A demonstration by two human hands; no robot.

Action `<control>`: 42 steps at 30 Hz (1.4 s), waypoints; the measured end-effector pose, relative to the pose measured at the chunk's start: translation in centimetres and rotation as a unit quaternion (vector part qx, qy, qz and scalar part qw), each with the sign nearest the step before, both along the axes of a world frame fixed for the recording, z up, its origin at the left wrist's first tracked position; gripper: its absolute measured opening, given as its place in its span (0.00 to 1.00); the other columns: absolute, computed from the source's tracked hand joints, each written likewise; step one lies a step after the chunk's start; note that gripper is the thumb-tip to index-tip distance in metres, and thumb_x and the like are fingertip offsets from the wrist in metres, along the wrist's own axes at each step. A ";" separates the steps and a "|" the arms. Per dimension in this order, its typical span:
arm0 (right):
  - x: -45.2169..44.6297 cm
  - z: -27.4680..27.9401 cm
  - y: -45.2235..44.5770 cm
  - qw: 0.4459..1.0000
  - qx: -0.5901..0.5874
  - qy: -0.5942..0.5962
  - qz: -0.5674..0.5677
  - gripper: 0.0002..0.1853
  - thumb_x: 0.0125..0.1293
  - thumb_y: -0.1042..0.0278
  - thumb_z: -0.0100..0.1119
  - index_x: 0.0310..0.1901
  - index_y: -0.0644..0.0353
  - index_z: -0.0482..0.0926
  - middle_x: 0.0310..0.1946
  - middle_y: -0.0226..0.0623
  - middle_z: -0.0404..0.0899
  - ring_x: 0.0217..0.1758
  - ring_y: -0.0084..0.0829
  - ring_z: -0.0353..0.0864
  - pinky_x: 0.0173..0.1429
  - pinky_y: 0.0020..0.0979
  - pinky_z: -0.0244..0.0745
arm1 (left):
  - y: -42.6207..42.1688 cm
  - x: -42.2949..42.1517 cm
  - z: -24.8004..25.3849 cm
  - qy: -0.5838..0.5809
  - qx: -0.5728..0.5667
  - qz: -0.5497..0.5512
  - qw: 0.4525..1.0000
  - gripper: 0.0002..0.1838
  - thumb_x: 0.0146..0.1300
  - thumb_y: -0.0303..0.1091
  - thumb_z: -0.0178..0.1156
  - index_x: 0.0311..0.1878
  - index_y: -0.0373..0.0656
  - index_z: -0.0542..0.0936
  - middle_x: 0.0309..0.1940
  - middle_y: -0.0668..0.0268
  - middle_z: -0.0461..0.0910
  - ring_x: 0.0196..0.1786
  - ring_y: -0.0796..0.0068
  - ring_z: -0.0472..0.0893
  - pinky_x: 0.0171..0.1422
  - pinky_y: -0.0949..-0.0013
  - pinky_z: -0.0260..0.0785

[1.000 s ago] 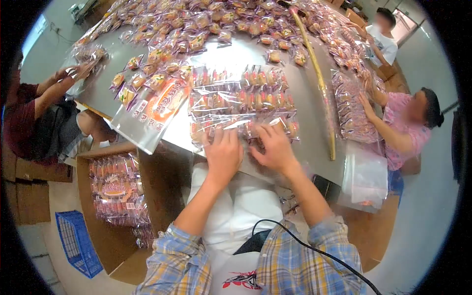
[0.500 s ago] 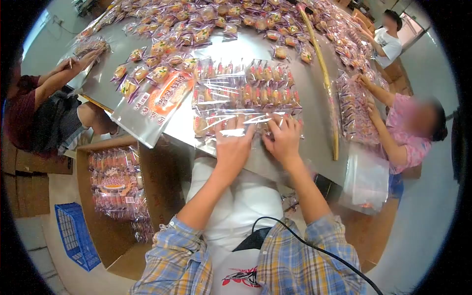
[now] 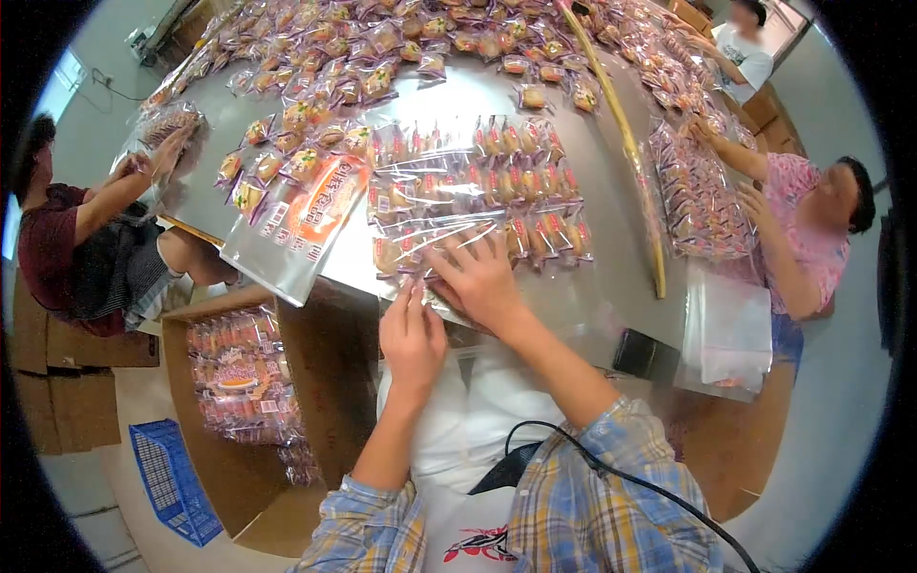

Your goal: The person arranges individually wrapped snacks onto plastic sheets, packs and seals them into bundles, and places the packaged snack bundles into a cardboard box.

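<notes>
In front of me on the metal table lies a large clear plastic bag (image 3: 535, 186) holding rows of individually wrapped pastries (image 3: 549, 239). My right hand (image 3: 482, 282) rests over the nearest row, fingers stretched out and apart on the film. At the bag's near left corner is my left hand (image 3: 413, 339), its fingers pressed together at the loose plastic edge. Left of the filled bag, a printed flat bag (image 3: 320, 215) with orange and white markings lies close by. Part of the bag's near edge is hidden by my hands.
Loose wrapped pastries (image 3: 382, 48) heap across the far table. A yellow pole (image 3: 626, 143) lies to the right, with clear bags (image 3: 731, 329) and a dark box (image 3: 647, 354) nearby. An open carton (image 3: 330, 382) and blue crate (image 3: 172, 482) stand lower left. Co-workers sit at both sides.
My left hand has moved down and left to the bag's near corner, its fingers closing together. My right hand has shifted left across the nearest row.
</notes>
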State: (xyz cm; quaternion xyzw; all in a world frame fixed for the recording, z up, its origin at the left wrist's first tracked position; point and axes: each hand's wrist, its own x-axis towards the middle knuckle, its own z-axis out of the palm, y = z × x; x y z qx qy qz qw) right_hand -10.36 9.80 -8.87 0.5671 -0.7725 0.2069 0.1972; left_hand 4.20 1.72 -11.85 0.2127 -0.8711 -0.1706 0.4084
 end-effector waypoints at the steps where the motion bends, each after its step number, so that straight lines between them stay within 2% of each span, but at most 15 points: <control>1: -0.1 -0.4 -0.4 1.000 -0.012 0.014 -0.009 0.31 0.58 0.56 0.74 0.65 0.49 0.81 0.59 0.35 0.81 0.64 0.43 0.78 0.70 0.56 0.64 | 0.3 -0.2 0.3 0.011 0.067 0.011 0.998 0.30 0.63 0.23 0.65 0.70 0.32 0.74 0.63 0.47 0.79 0.55 0.51 0.84 0.53 0.56 0.78; 2: -0.1 -0.8 -0.6 0.999 -0.023 0.029 -0.017 0.32 0.57 0.54 0.74 0.64 0.48 0.81 0.57 0.34 0.81 0.62 0.42 0.79 0.69 0.56 0.64 | 0.7 -0.3 0.6 0.022 0.135 0.022 0.990 0.32 0.64 0.22 0.65 0.72 0.31 0.71 0.63 0.46 0.79 0.53 0.51 0.85 0.51 0.57 0.79; 3: 0.1 -0.7 -0.7 0.998 -0.041 0.034 -0.030 0.28 0.55 0.58 0.74 0.61 0.49 0.83 0.55 0.34 0.82 0.60 0.40 0.79 0.68 0.54 0.64 | 1.0 -0.2 2.0 -0.013 0.232 0.019 0.972 0.40 0.67 0.22 0.66 0.79 0.30 0.59 0.63 0.44 0.77 0.43 0.61 0.87 0.45 0.65 0.80; 6: -0.4 -1.6 -1.1 0.997 -0.070 0.007 -0.031 0.25 0.52 0.61 0.72 0.55 0.49 0.86 0.52 0.34 0.83 0.58 0.38 0.80 0.69 0.52 0.65 | 1.8 -1.0 3.6 0.033 0.438 -0.005 0.898 0.46 0.68 0.23 0.66 0.83 0.32 0.52 0.68 0.46 0.73 0.41 0.69 0.86 0.43 0.69 0.79; 7: -0.4 -1.7 -1.1 0.997 -0.073 0.003 -0.037 0.25 0.51 0.62 0.72 0.55 0.49 0.86 0.50 0.34 0.83 0.57 0.38 0.80 0.68 0.52 0.65 | 1.7 -1.3 3.5 0.030 0.492 -0.021 0.870 0.51 0.69 0.24 0.66 0.86 0.39 0.43 0.73 0.47 0.67 0.45 0.72 0.85 0.42 0.72 0.78; 13: 0.0 -2.2 -1.4 0.995 -0.072 -0.019 -0.064 0.30 0.51 0.60 0.73 0.60 0.50 0.86 0.45 0.39 0.83 0.49 0.42 0.81 0.66 0.51 0.68 | 2.9 -3.2 4.1 0.191 0.565 -0.022 0.802 0.54 0.71 0.27 0.66 0.86 0.44 0.35 0.80 0.39 0.56 0.51 0.65 0.84 0.44 0.70 0.80; 20: 0.3 -0.3 -0.8 0.997 -0.072 -0.007 -0.041 0.30 0.54 0.58 0.71 0.63 0.39 0.83 0.53 0.37 0.83 0.58 0.40 0.81 0.64 0.52 0.65 | 2.5 -3.4 2.6 0.246 0.654 -0.050 0.714 0.52 0.71 0.21 0.61 0.86 0.46 0.34 0.83 0.39 0.52 0.48 0.69 0.85 0.45 0.71 0.79; 24: 0.4 -1.9 -2.3 0.993 -0.082 0.036 -0.076 0.24 0.60 0.56 0.67 0.60 0.39 0.85 0.54 0.36 0.82 0.60 0.43 0.80 0.65 0.55 0.65 | 2.0 -4.1 1.4 0.301 0.623 -0.030 0.721 0.50 0.66 0.17 0.57 0.85 0.45 0.41 0.82 0.41 0.56 0.51 0.73 0.82 0.55 0.69 0.77; 26: 0.4 -2.7 -2.6 0.993 -0.075 0.023 -0.086 0.24 0.61 0.52 0.68 0.61 0.39 0.84 0.55 0.36 0.82 0.60 0.44 0.80 0.67 0.57 0.65 | 1.6 -3.8 0.9 0.239 0.605 -0.017 0.759 0.42 0.64 0.16 0.56 0.82 0.41 0.56 0.81 0.45 0.61 0.64 0.66 0.79 0.62 0.67 0.74; 27: 0.8 -1.5 -2.6 0.989 -0.122 0.011 -0.087 0.17 0.59 0.60 0.66 0.52 0.46 0.87 0.51 0.35 0.83 0.56 0.39 0.82 0.67 0.55 0.66 | 0.6 -3.3 0.7 0.175 0.597 -0.030 0.782 0.39 0.64 0.16 0.56 0.80 0.40 0.61 0.80 0.46 0.62 0.67 0.63 0.78 0.63 0.66 0.74; 29: 0.7 -1.3 -2.8 0.990 -0.112 -0.024 -0.085 0.16 0.58 0.61 0.67 0.49 0.47 0.86 0.48 0.34 0.84 0.55 0.38 0.83 0.68 0.54 0.67 | 0.5 -3.5 0.0 0.138 0.570 -0.025 0.810 0.26 0.66 0.20 0.58 0.68 0.38 0.77 0.79 0.50 0.66 0.71 0.58 0.76 0.62 0.65 0.73; 32: 0.4 -1.3 -3.2 0.989 -0.114 -0.036 -0.090 0.17 0.56 0.63 0.70 0.49 0.48 0.85 0.45 0.32 0.84 0.54 0.38 0.83 0.68 0.54 0.69 | 1.8 -5.0 0.3 0.197 0.458 0.013 0.867 0.22 0.66 0.19 0.55 0.64 0.37 0.80 0.62 0.62 0.80 0.60 0.78 0.76 0.57 0.70 0.73; 33: 0.4 -1.4 -3.1 0.989 -0.109 -0.043 -0.087 0.19 0.55 0.63 0.70 0.51 0.48 0.84 0.47 0.34 0.84 0.54 0.38 0.83 0.68 0.54 0.69 | 1.1 -4.2 1.2 0.081 0.404 0.021 0.911 0.21 0.67 0.21 0.58 0.64 0.37 0.80 0.66 0.57 0.78 0.66 0.67 0.77 0.64 0.64 0.73; 36: 0.1 -1.0 -2.2 0.992 -0.098 -0.064 -0.047 0.25 0.56 0.61 0.71 0.58 0.48 0.83 0.53 0.37 0.83 0.57 0.40 0.82 0.70 0.57 0.67 | -0.7 -3.0 1.5 0.002 0.116 0.021 0.993 0.24 0.66 0.24 0.63 0.66 0.35 0.78 0.74 0.47 0.71 0.75 0.47 0.71 0.73 0.51 0.67; 42: 0.4 -0.4 0.2 0.990 -0.047 -0.047 -0.126 0.33 0.58 0.47 0.74 0.66 0.44 0.80 0.65 0.41 0.77 0.70 0.48 0.73 0.78 0.63 0.55 | -2.4 -3.6 2.5 -0.031 -0.079 -0.033 0.996 0.32 0.60 0.25 0.65 0.70 0.34 0.74 0.70 0.45 0.72 0.75 0.39 0.68 0.78 0.43 0.61</control>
